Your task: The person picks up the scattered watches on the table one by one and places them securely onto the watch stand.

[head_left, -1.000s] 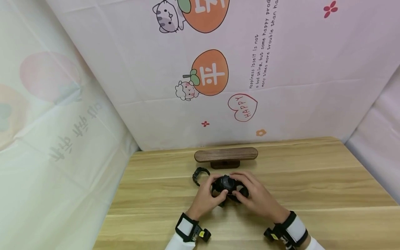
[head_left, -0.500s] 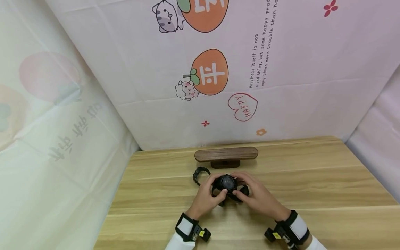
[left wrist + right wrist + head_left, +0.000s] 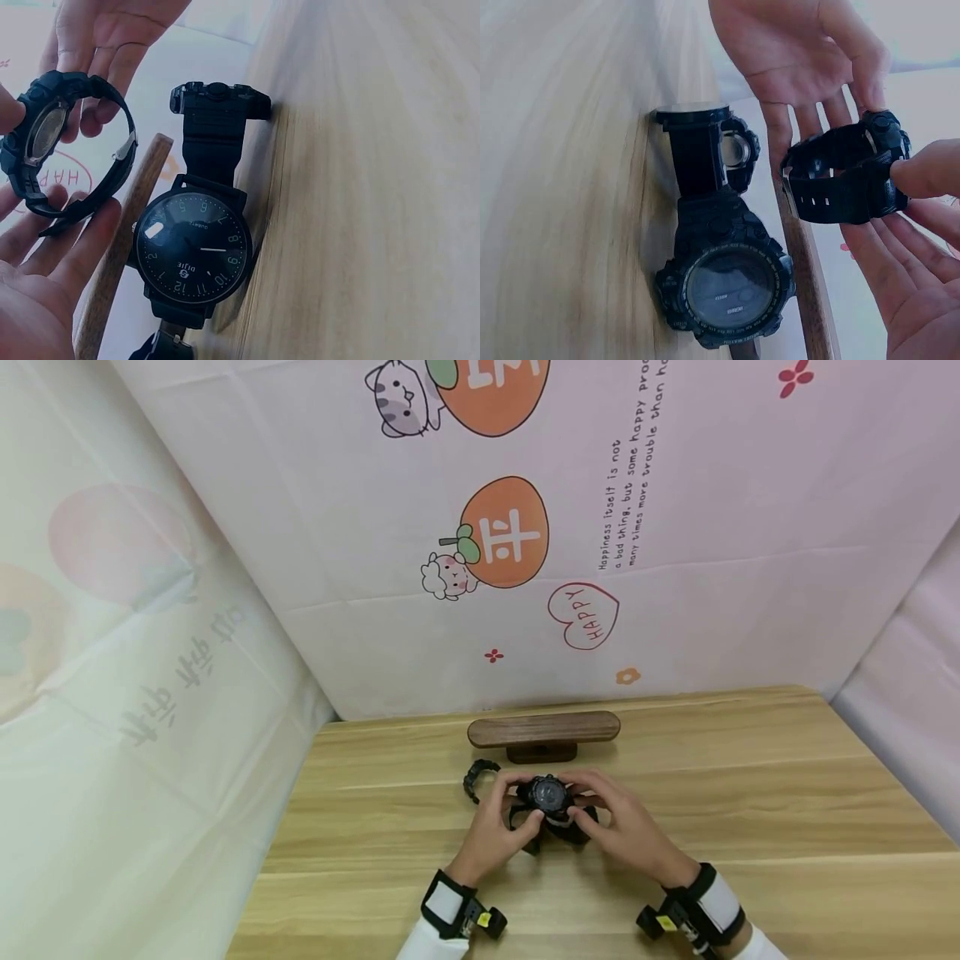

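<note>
Black round-cased wristwatch with a chunky ribbed rim (image 3: pixel 550 794) hangs above the table between the two hands, on the near side of the wooden stand. Its smooth, rubbery-looking strap curves into a rounded loop, pierced by small slots and marked by a shiny silver-toned buckle (image 3: pixel 125 146); the underside of the case shows a round metallic back (image 3: pixel 46 133). The left hand (image 3: pixel 491 839) grasps the case from the left and the right hand (image 3: pixel 630 835) from the right, each with thumb and bent fingers.

Below the hands rest two more watches. On the left is a black watch with a broad, flat, glossy disc dial and pale numerals (image 3: pixel 193 244), lettered DIJIE; on the right, a bulky black watch with a notched, lettered bezel (image 3: pixel 731 296) around a smooth dark display. Farther left, just beyond the left hand, a black watch with a knobbly, curved band (image 3: pixel 471 781) forms an arc.

At the far side, a dark brown wooden stand (image 3: pixel 543 728) carries a long bar with rounded ends on a short block foot. The pale wood-grain table (image 3: pixel 750 777) meets a creased white cloth with cartoon prints (image 3: pixel 375 643).
</note>
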{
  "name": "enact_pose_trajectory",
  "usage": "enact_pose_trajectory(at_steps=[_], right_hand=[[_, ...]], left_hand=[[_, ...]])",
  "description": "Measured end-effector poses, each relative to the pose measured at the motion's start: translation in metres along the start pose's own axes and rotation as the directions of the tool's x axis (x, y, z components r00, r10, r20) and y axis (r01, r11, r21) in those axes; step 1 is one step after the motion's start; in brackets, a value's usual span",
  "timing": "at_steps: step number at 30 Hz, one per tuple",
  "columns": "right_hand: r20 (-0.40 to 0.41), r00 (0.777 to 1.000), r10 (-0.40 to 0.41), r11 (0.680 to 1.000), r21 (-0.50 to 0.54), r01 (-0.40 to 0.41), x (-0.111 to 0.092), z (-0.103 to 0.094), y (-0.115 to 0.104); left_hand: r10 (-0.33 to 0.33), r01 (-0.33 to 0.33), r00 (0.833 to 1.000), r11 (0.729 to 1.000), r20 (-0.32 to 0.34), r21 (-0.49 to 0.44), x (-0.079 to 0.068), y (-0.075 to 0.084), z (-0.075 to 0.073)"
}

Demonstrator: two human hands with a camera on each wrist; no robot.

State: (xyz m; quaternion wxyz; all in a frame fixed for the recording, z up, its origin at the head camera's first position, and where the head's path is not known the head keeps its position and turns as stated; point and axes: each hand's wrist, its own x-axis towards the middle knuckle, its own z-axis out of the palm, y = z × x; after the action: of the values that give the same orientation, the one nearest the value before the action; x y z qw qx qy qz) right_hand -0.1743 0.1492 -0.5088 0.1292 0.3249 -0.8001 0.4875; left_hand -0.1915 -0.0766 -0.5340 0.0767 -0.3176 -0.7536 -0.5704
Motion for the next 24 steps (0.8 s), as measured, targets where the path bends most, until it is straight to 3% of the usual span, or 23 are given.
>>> enact_pose_trajectory(at_steps=[5,12,14,19,21,24], right_hand=[[-0.024,1.0,0.004,1.0,-0.01,-0.005,0.004,-0.004,-0.014],[-0.028,0.999,0.03,0.999,0.013,-0.03,0.01,-0.011,-0.035],[-0.029,0.999,0.033,0.999,0.01,-0.033,0.01,-0.011,-0.035],[-0.043,0.999,0.032,0.999,0.019,-0.031,0.003,-0.004,-0.008],[-0.052,0.998,0.043,0.999,0.028,-0.042,0.001,-0.001,-0.002],[-0.062,0.996,0.064,0.997,0.046,-0.061,0.004,-0.002,-0.014]], left_hand=[[0.08,-0.082,0.996,0.995,-0.036,-0.061,0.005,0.015,-0.001],[0.122,-0.123,0.99,0.992,-0.063,-0.006,0.008,0.035,-0.005],[0.121,-0.122,0.991,0.993,-0.062,-0.008,0.007,0.029,-0.004],[0.121,-0.121,0.991,0.993,-0.064,-0.002,0.005,0.011,0.001],[0.131,-0.132,0.989,0.991,-0.065,-0.008,0.005,0.016,0.002],[0.155,-0.157,0.986,0.987,-0.054,-0.032,0.007,0.031,0.0]])
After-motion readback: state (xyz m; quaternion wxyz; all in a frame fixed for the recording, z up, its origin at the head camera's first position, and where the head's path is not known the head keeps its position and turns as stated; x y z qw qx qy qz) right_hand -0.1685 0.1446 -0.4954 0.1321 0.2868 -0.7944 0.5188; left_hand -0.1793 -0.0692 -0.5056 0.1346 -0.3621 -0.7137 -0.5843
